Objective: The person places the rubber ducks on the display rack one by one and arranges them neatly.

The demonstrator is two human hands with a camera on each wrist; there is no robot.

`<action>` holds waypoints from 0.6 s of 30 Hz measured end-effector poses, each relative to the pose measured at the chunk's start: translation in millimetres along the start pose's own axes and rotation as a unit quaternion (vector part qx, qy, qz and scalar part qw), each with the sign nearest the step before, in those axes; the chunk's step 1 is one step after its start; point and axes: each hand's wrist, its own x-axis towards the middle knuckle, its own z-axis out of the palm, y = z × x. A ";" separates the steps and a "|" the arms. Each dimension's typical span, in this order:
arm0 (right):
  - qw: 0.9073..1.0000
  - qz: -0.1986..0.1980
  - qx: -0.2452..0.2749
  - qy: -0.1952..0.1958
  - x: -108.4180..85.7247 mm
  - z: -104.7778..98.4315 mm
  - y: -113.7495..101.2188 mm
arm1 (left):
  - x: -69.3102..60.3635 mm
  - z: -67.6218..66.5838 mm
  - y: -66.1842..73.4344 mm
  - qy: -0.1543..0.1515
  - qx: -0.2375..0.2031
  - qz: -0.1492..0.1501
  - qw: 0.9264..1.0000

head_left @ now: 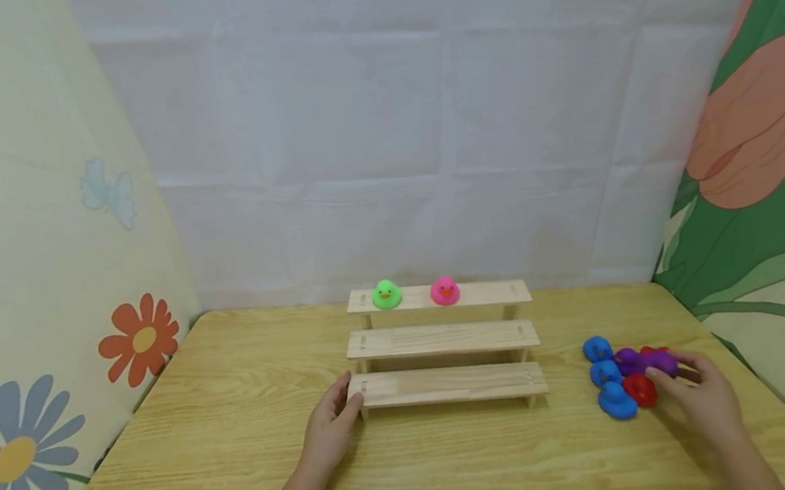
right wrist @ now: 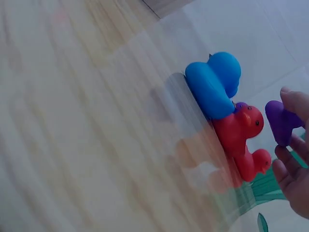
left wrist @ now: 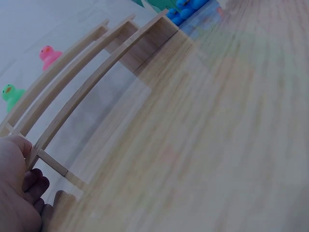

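Observation:
A three-step wooden shelf (head_left: 447, 384) stands mid-table. My left hand (head_left: 331, 425) holds the left end of its lowest step, the thumb by the front corner; in the left wrist view the fingers (left wrist: 36, 186) curl beside that end. A green rubber duck (head_left: 386, 295) and a pink rubber duck (head_left: 446, 292) sit on the top step. At the right, my right hand (head_left: 707, 396) pinches a purple rubber duck (right wrist: 280, 121) between thumb and fingers, lifted above the table in the right wrist view. Close by are blue ducks (head_left: 617, 401), red ducks (head_left: 640, 391) and another purple duck (head_left: 627, 361).
The wood-grain table (head_left: 242, 445) reaches back to a white cloth (head_left: 382, 121). Flower-patterned panels flank it, one on the left (head_left: 48, 228) and one on the right (head_left: 764, 244). The duck cluster lies to the right of the shelf.

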 end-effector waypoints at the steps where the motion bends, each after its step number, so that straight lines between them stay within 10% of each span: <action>1: 1.000 -0.004 -0.003 -0.006 0.0 1.4 -2.8 | -0.1 0.0 -0.1 0.000 0.001 0.000 1.000; 18: 0.996 -0.026 -0.006 -0.081 4.5 24.5 -42.6 | -1.2 0.4 0.2 -0.003 -0.005 0.007 1.000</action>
